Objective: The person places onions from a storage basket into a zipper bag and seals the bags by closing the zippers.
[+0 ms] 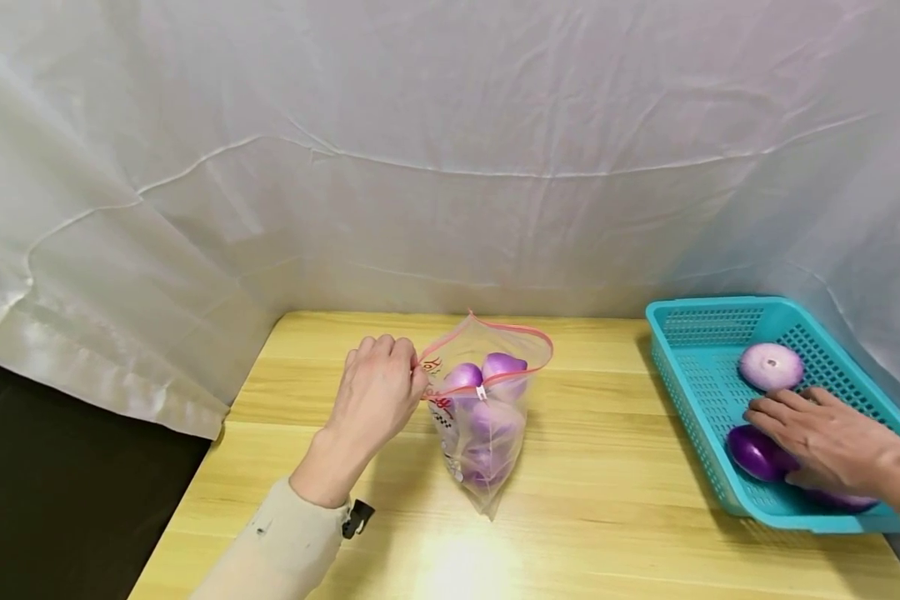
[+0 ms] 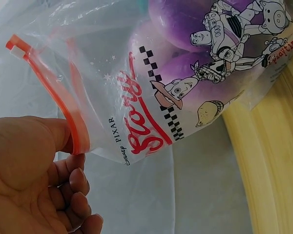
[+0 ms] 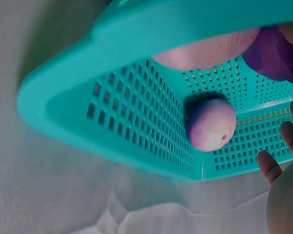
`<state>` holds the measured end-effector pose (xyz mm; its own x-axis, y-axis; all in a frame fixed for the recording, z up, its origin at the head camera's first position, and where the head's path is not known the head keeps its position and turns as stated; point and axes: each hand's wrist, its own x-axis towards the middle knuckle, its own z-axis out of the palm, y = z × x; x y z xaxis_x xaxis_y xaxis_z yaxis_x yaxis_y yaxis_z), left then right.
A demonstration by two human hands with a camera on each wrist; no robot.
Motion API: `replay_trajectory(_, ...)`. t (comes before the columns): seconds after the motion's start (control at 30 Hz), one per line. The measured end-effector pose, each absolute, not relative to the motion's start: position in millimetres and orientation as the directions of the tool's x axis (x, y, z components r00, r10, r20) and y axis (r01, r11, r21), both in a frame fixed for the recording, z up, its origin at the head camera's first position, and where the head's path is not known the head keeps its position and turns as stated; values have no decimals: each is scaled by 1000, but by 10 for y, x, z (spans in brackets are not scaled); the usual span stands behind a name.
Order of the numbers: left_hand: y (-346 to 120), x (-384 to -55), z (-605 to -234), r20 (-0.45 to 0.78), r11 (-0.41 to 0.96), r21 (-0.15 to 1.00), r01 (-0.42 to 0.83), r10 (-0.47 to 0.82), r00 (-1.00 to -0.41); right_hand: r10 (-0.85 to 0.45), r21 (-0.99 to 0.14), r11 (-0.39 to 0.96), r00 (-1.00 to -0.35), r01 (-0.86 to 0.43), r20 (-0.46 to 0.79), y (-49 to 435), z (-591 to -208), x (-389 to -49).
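My left hand (image 1: 378, 379) pinches the side of the red-edged mouth of a clear zip bag (image 1: 495, 492). In the left wrist view, thumb and index finger grip the orange-red zip strip (image 2: 63, 102). The bag stands with its mouth open, and several purple onions (image 1: 491, 421) lie inside. Over the turquoise basket (image 1: 690, 442), my right hand (image 1: 832, 442) reaches in with loosely extended fingers. Just below it is a dark purple onion (image 1: 756, 452); another onion (image 1: 843, 502) is partly hidden under the hand. A paler onion (image 1: 771, 367) lies behind the fingers.
The bag and basket stand on a light wooden table (image 1: 592, 483). White cloth (image 1: 450, 225) hangs behind the table and at its sides. A dark surface (image 1: 60, 483) lies at the far left. The basket's raised, perforated walls surround the right hand.
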<state>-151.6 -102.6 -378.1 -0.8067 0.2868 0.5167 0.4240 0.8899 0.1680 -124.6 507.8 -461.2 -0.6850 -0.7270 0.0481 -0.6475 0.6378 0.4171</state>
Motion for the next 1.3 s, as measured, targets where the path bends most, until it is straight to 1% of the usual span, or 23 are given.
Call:
replay_trajectory(0.17,-1029,-1516,-3791,527,889,169,425,283,-801,-747,404,629,-661,-664,76,5086,-4705,-1304)
replay_trajectory(0.27,-1034,-1515,-3793,522,891,170,421,281,-805,-733,391,649,-674,-653,94,5079,-4744,-1348)
replay_trajectory(0.37,-1038,-1511,-3793,515,893,171,417,280,-810,-693,357,693,-716,-626,89,5060,-4764,-1381)
replay_trajectory(0.57,-1037,-1505,-3791,512,892,172,418,282,-812,-547,271,805,-837,-528,-5,5037,-4813,-1428)
replay_trajectory(0.7,-1035,-1508,-3789,508,891,176,418,282,-814,-465,236,862,-885,-449,16,5052,-4845,-1457)
replay_trajectory(0.8,-1039,-1511,-3787,507,892,179,415,278,-816,-428,249,880,-903,-404,47,5081,-4851,-1491)
replay_trajectory(0.93,-1038,-1515,-3785,506,891,184,414,276,-817,-429,310,871,-897,-382,101,5112,-4826,-1523)
replay_trajectory(1.1,-1039,-1518,-3784,505,891,187,413,274,-818,-501,374,829,-849,-415,168,5101,-4751,-1559)
replay_trajectory(1.3,-1036,-1524,-3783,502,892,189,411,272,-821,-561,433,782,-808,-448,179,5038,-4570,-1604)
